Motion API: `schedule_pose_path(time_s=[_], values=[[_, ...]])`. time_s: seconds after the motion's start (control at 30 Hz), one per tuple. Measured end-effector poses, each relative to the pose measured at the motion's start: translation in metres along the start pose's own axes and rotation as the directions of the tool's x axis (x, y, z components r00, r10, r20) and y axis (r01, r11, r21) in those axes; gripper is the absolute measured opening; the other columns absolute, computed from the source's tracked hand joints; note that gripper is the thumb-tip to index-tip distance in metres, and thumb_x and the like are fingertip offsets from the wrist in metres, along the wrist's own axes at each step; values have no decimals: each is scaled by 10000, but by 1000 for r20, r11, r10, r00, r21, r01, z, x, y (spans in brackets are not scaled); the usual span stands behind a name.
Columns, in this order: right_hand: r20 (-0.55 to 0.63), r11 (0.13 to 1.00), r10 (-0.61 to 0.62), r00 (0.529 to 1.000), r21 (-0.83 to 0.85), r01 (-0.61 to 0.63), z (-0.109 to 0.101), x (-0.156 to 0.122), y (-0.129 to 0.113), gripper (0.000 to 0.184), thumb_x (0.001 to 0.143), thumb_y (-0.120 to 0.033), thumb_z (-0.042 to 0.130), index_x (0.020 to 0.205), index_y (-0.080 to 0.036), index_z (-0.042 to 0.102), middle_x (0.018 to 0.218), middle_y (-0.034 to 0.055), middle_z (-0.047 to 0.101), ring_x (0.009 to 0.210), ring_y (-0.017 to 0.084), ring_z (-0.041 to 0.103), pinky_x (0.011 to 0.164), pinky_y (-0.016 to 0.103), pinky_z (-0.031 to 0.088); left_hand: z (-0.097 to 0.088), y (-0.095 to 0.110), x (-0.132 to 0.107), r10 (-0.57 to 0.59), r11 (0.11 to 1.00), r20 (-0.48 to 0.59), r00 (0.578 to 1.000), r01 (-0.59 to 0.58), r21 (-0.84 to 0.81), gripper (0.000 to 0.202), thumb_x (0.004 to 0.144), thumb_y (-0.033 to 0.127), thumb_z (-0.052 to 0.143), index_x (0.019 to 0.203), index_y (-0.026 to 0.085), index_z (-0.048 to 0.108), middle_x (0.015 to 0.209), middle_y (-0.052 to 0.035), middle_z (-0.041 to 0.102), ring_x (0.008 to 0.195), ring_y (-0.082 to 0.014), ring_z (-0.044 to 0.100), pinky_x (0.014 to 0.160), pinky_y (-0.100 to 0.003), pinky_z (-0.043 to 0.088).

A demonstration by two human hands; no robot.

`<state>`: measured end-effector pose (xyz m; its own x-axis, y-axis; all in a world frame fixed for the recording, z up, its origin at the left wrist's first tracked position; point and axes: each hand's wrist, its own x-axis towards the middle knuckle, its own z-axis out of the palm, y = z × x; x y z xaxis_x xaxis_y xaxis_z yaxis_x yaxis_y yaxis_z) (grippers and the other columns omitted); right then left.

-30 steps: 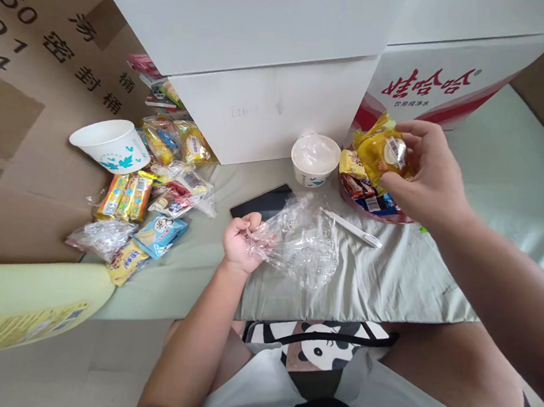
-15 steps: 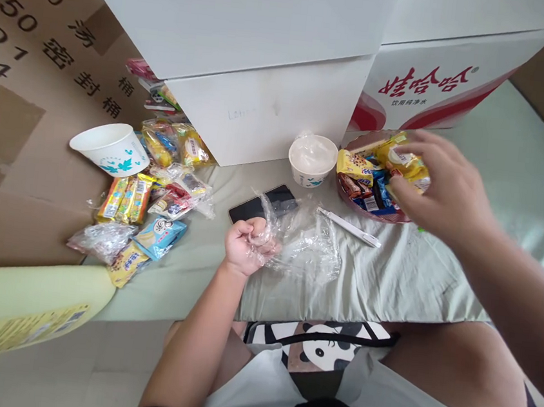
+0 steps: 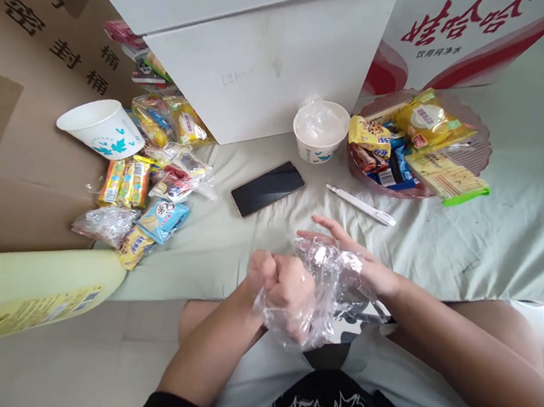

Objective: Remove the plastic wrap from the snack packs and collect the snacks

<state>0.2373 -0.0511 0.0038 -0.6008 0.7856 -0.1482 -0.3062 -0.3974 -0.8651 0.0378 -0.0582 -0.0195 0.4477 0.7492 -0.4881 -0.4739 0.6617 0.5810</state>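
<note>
My left hand (image 3: 285,286) is a tight fist on crumpled clear plastic (image 3: 326,296), bunched between both hands over the near edge of the cloth (image 3: 227,257). My right hand (image 3: 362,258): loosely open, fingers extended, plastic against it. Beyond: white pen-shaped tool (image 3: 360,205), phone (image 3: 268,189) left of it. Farther: paper bowl (image 3: 317,152) beside pink dish (image 3: 483,138) of snack packets (image 3: 426,121).

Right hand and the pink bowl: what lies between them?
The head view shows a slim white tool between the right hand and the pink bowl, lying on pale cloth.
</note>
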Motion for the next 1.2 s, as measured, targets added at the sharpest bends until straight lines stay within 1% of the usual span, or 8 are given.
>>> schedule_pose_path(time_s=[0.1, 0.2, 0.33, 0.53, 0.67, 0.77, 0.93, 1.2], values=[[88, 992, 102, 991, 63, -108, 2, 1, -2, 489, 795, -521, 784, 1176, -237, 666, 1068, 69, 735, 950, 214, 720, 863, 383, 570, 4, 32, 9, -182, 979, 80, 980, 189, -80, 688, 686, 723, 575, 459, 248, 132, 395, 75, -1, 262, -87, 120, 324, -309, 217], [-109, 992, 109, 988, 69, -102, 3, 6, -2, 344, 801, -499, 786, 959, -204, 703, 900, 42, 733, 776, 171, 700, 754, 324, 561, 11, 69, 24, 42, 984, -49, 998, -50, -172, 600, 820, 623, 472, 529, 226, 130, 466, 83, -15, 346, -64, 55, 372, -280, 238], [-338, 992, -5, 941, 116, 47, -7, 9, -8, 339, 768, -485, 799, 882, -248, 586, 914, 14, 724, 711, 176, 692, 692, 349, 565, 18, 88, 39, 355, 901, -156, 922, -382, -208, 413, 870, 359, 484, 614, 207, 198, 531, 68, 125, 421, -79, 163, 460, -254, 299], [-507, 971, -168, 845, 62, 229, -34, 2, -35, 429, 776, -630, 675, 1033, -321, 526, 820, -10, 642, 714, 209, 669, 721, 410, 586, 25, 77, 53, 465, 875, -181, 867, -481, -56, 303, 662, 185, 682, 692, 206, 382, 592, 69, 354, 511, -78, 390, 517, -215, 364], [-452, 965, -198, 870, 68, 255, -43, -2, -48, 575, 794, -811, 467, 1027, -291, 543, 742, 9, 587, 716, 239, 663, 682, 419, 578, 30, 69, 57, 505, 863, -235, 830, -493, 112, 350, 574, 102, 731, 718, 207, 429, 638, 74, 469, 596, -86, 502, 618, -223, 472], [-406, 973, -229, 885, -109, 202, -43, -6, -47, 445, 826, -661, 633, 1057, -297, 524, 674, -37, 528, 655, 199, 626, 655, 361, 553, 31, 65, 58, 527, 849, -234, 817, -500, 170, 344, 587, 86, 735, 740, 214, 455, 645, 78, 478, 609, -91, 534, 617, -221, 486], [-205, 858, -370, 906, -449, 249, -39, -16, -36, 552, 847, -624, 676, 1266, -305, 511, 1100, 67, 609, 1044, 242, 623, 892, 404, 556, 32, 61, 57, 540, 841, -243, 806, -505, 193, 408, 617, 135, 803, 651, 198, 401, 683, 57, 460, 660, -103, 555, 586, -217, 473], [59, 763, -323, 944, -575, 297, -43, -21, -30, 477, 957, -498, 501, 1396, -318, 457, 1393, 104, 526, 1321, 320, 501, 1110, 532, 438, 21, 64, 54, 460, 872, -90, 883, -431, 231, 490, 685, 304, 774, 459, 187, 354, 497, 31, 388, 425, -82, 397, 420, -235, 259]])
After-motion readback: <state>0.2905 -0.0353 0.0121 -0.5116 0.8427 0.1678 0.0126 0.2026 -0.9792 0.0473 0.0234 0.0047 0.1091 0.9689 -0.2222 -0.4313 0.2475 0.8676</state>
